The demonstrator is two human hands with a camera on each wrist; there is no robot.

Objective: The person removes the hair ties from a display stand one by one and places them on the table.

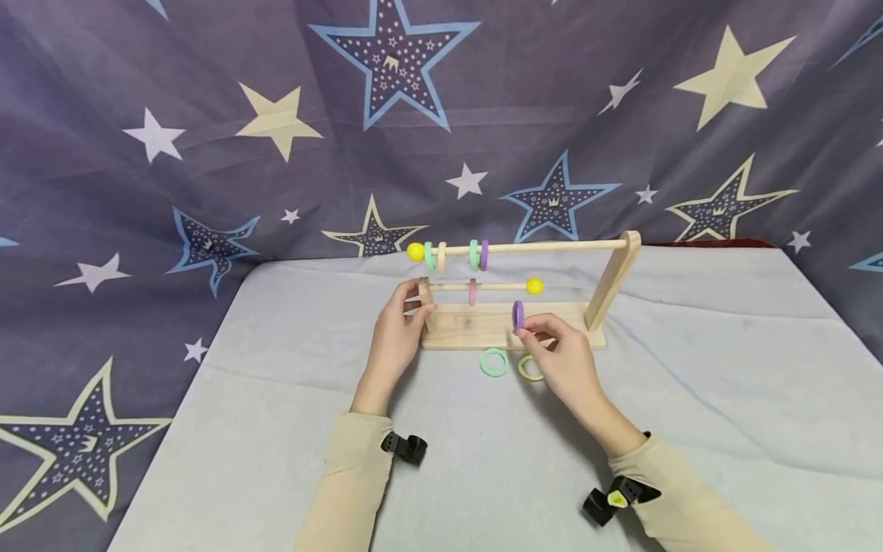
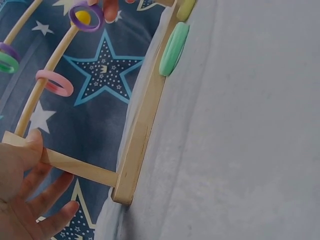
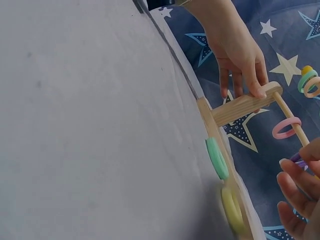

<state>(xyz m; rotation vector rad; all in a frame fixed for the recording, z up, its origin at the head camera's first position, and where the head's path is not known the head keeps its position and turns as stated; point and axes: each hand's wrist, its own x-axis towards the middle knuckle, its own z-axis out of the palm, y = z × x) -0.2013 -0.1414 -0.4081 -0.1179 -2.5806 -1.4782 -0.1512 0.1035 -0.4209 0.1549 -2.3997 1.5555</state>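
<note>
My right hand [image 1: 562, 356] pinches a purple ring [image 1: 518, 315] by its lower edge, between thumb and fingers. In the left wrist view that purple ring [image 2: 86, 16] overlaps the yellow ball [image 2: 82, 19] at the lower rod's free end. My left hand [image 1: 398, 330] grips the short post [image 1: 425, 295] of a wooden ring stand, thumb on one side and fingers on the other. One pink ring [image 1: 472, 292] hangs on the lower rod [image 1: 500, 287]. Green, peach and purple rings hang on the upper rod [image 1: 552, 246], which ends in another yellow ball [image 1: 415, 251].
A green ring [image 1: 494, 363] and a yellow ring [image 1: 530, 369] lie before the stand's base [image 1: 476, 330], the yellow one partly behind my right hand. A tall post [image 1: 612, 280] rises at the base's right end. Behind the pale cloth [image 1: 704, 383] hangs a star-patterned curtain [image 1: 483, 100].
</note>
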